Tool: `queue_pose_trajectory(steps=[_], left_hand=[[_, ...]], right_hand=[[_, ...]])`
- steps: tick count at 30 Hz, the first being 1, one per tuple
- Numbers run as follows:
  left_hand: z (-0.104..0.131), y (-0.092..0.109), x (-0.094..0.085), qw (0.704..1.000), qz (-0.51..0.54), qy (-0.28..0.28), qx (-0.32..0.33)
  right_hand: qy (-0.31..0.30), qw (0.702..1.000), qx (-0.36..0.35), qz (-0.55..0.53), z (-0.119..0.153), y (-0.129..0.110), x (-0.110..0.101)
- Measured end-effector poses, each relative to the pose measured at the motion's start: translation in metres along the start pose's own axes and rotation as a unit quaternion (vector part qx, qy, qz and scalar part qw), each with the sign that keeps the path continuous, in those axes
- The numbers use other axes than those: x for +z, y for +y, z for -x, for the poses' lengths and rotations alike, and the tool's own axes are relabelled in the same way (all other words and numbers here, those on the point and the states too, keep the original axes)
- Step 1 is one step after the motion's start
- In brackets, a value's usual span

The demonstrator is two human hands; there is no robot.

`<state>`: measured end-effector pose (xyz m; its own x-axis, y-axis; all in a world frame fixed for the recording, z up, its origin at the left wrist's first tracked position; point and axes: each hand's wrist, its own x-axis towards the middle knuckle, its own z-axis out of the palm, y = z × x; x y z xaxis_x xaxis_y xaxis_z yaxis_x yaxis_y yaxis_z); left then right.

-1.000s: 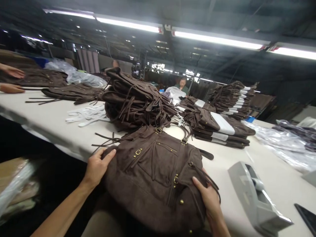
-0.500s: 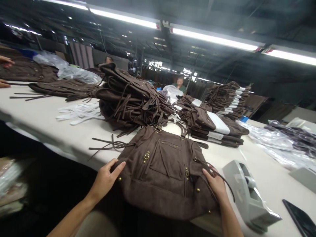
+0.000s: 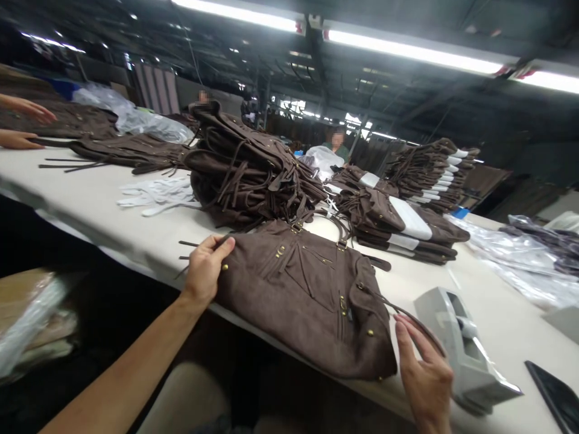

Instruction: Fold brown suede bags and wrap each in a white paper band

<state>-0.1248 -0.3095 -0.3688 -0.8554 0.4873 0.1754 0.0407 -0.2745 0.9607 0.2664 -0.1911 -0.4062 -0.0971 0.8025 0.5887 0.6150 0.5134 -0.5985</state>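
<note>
A dark brown handbag (image 3: 289, 295) with brass buckles, studs and a front pocket lies at the near edge of the table, its handles pointing away from me. My left hand (image 3: 205, 268) grips its left bottom corner, thumb on top and fingers underneath. Beside the bag's right side, my right hand (image 3: 423, 361) is closed, with thumb and forefinger pinched on a thin brown strap (image 3: 414, 316) that comes off the bag. Some thin strap ends stick out behind my left hand.
Behind the bag is a heap of brown bags (image 3: 244, 175); wrapped stacks (image 3: 402, 220) stand to the right. A grey tape dispenser (image 3: 465, 349) and a phone (image 3: 554, 395) lie at right. White gloves (image 3: 158, 196) rest at left. Another person's hands (image 3: 22, 123) work far left.
The bag's left bottom corner has been lifted and pushed away by my left hand. My right hand has left the bag's right edge and moved right to the strap.
</note>
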Motion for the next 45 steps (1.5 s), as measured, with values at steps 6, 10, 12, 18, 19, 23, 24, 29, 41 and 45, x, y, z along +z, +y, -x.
queue_pose_trajectory(steps=[6,10,12,18,19,23,24,29,41,45], left_hand=[[-0.055,-0.014,0.047,0.993,-0.069,0.062,0.078],[-0.056,-0.03,0.037,0.981,-0.149,0.052,0.116],[-0.05,-0.029,0.027,0.975,-0.178,0.04,0.13],[-0.043,0.007,0.016,0.964,-0.187,0.06,0.178],[-0.044,0.012,0.015,0.965,-0.175,0.076,0.181],[-0.05,0.007,0.019,0.959,-0.21,0.111,0.157],[-0.052,0.0,0.02,0.957,-0.232,0.1,0.141],[-0.051,-0.027,0.008,0.949,-0.306,-0.043,0.067],[-0.006,0.0,-0.045,0.971,-0.232,-0.056,0.033],[-0.024,0.044,-0.027,0.966,-0.23,-0.032,0.118]], right_hand=[[-0.219,0.954,-0.206,0.005,-0.008,-0.019,0.009],[-0.307,0.935,-0.179,0.002,-0.011,-0.008,0.031],[-0.323,0.932,-0.166,-0.007,-0.011,-0.012,0.039],[-0.39,0.908,-0.155,-0.013,-0.026,-0.038,0.019],[-0.377,0.912,-0.163,-0.016,-0.031,-0.039,0.01],[-0.219,0.956,-0.195,-0.011,-0.054,-0.034,-0.017],[-0.195,0.964,-0.183,0.001,-0.058,-0.03,-0.018],[-0.23,0.959,-0.131,0.099,-0.049,-0.009,0.001],[-0.238,0.963,-0.121,-0.049,-0.067,-0.035,-0.021],[-0.281,0.952,-0.119,-0.004,-0.087,-0.036,-0.043]])
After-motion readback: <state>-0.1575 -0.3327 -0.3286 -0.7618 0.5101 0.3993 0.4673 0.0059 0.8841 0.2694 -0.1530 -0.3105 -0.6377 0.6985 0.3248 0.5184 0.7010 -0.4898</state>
